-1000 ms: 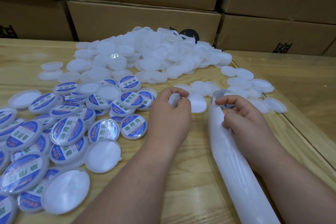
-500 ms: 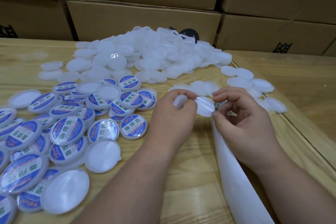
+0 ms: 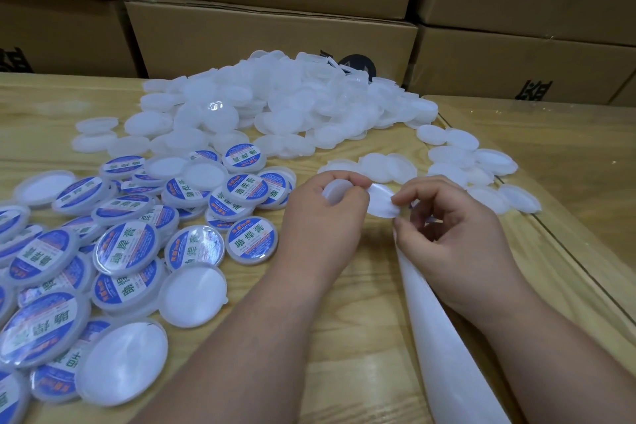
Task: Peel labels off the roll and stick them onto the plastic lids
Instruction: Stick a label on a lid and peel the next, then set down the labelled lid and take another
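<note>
My left hand point(image 3: 323, 224) grips a bare white plastic lid point(image 3: 380, 205) above the table, and the lid's right part sticks out toward my other hand. My right hand point(image 3: 454, 237) has thumb and forefinger pinched together at that lid's right edge, on what looks like a peeled label point(image 3: 414, 205), mostly hidden by the fingers. The white backing strip point(image 3: 444, 354) of the label roll runs from under my right hand to the bottom edge. The roll itself is out of view.
Several labelled lids point(image 3: 130, 251) with blue and white labels lie in a heap at the left. A big pile of bare white lids point(image 3: 292, 103) sits at the back, with more loose ones point(image 3: 457, 162) to the right. Cardboard boxes point(image 3: 268, 34) stand behind the wooden table point(image 3: 344, 337).
My right hand has left the end of the backing strip and risen to the lid in my left hand. The left hand has shifted slightly right.
</note>
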The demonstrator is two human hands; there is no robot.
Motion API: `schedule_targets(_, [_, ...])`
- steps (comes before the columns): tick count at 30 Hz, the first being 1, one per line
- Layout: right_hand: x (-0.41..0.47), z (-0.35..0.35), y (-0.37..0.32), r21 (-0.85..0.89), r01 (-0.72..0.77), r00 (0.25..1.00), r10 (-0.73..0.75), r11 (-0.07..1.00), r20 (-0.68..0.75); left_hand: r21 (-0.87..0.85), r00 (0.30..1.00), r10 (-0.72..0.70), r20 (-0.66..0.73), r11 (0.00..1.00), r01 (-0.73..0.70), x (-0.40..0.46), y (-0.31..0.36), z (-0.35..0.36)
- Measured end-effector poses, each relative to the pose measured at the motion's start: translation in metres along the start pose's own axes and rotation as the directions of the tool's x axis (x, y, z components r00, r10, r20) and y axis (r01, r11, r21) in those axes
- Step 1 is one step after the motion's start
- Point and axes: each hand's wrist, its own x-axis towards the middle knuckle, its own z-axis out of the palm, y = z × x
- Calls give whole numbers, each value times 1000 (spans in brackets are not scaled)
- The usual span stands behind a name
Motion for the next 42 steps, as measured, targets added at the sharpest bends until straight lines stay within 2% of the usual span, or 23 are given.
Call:
schedule_targets(8, [3,-2,-1,93,-52,991,62,994,-116,-43,997,-22,80,999,25,-2,2,-1])
schedule_targets(13, [6,-4,-2,246,-140,972,181,959,-152,-279,980,43,194,960,13,-3,3,-5])
schedule_targets(16, [9,-6,-4,397,-199,948,279,896,-154,-376,968,82,239,927,14,-4,2,-7])
schedule_targets(19, [12,-8,-4,570,-254,924,371,782,-96,-355,971,82,225,935,3,-2,2,-6])
schedule_targets(22, [14,-11,-3,641,-306,915,404,704,-7,-362,971,87,221,932,-1,-1,2,-4])
schedule_targets(26, [14,-11,-2,601,-344,921,385,721,66,-362,959,71,274,932,34,-3,3,0])
schedule_targets(31, [12,-6,0,498,-371,913,407,784,41,-343,947,54,318,937,61,-4,5,-1])
schedule_targets(42, [10,-5,-5,477,-393,905,422,786,49,-247,944,57,326,969,27,-5,5,2])
